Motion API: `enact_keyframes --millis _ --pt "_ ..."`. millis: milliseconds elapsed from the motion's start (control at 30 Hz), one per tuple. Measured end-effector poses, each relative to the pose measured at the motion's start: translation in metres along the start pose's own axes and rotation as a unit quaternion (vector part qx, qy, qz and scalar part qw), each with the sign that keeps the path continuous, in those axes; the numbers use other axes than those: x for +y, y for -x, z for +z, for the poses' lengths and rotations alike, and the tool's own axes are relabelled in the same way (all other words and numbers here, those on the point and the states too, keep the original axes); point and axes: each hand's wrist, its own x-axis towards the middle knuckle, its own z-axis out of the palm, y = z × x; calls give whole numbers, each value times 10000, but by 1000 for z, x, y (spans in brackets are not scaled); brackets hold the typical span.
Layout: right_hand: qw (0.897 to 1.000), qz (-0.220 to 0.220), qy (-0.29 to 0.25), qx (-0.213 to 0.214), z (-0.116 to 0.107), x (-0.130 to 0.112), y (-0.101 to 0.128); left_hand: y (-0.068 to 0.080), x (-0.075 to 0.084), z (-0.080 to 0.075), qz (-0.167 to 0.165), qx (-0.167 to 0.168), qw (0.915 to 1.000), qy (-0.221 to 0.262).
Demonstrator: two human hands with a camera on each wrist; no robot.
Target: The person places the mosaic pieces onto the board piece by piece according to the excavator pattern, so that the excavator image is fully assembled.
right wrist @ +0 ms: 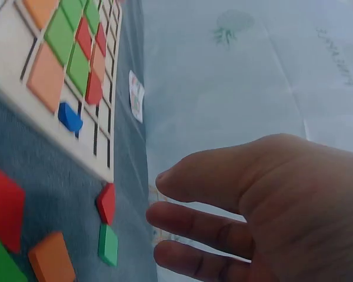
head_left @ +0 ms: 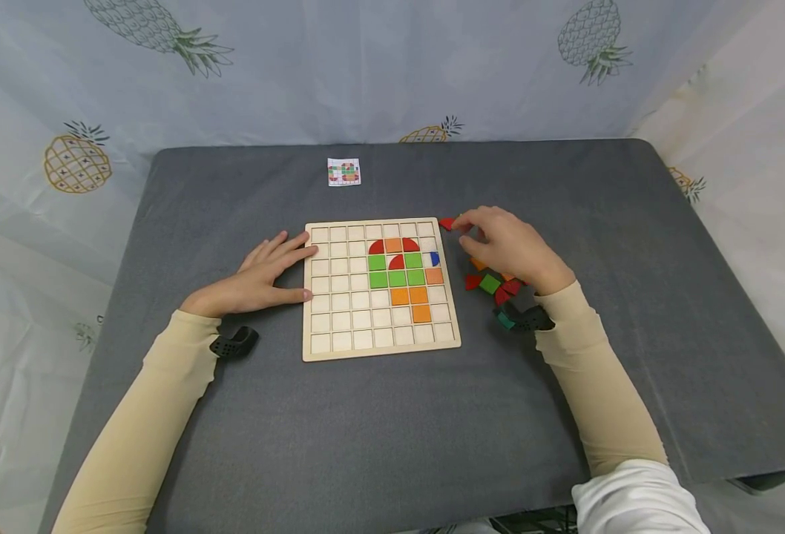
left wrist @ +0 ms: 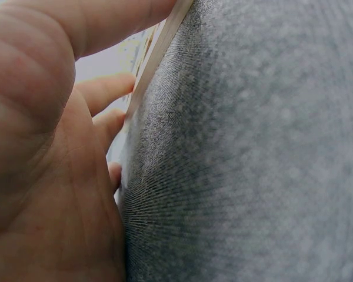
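While the left hand (head_left: 259, 274) lies flat at the board's (head_left: 380, 351) 9 o'clock edge, the right hand (head_left: 509, 248), fingers loose and empty, reaches the red piece (head_left: 447, 223) at its 10 o'clock, off the board's far right corner.

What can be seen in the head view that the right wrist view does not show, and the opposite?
Only the head view shows the left hand resting flat on the grey table against the left edge of the wooden grid board, and both sleeves.

Only the right wrist view shows a small green piece lying beside a red one, and the right hand's fingers held apart from them.

Both show the board, the blue piece, the pattern card and the right hand.
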Motion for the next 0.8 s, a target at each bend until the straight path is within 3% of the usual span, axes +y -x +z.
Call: enact_keyframes --millis 200,500,633,800 --pt "9990 377 220 -4 -9 18 1 0 1 0 36 19 10000 0" --pt "9896 920 1091 -200 -14 34 7 0 1 1 67 51 10000 11" --pt "9893 981 1025 -324 -14 41 6 0 2 1 83 46 10000 30" --pt "9934 936 499 -433 -17 54 4 1 3 1 59 62 10000 49"
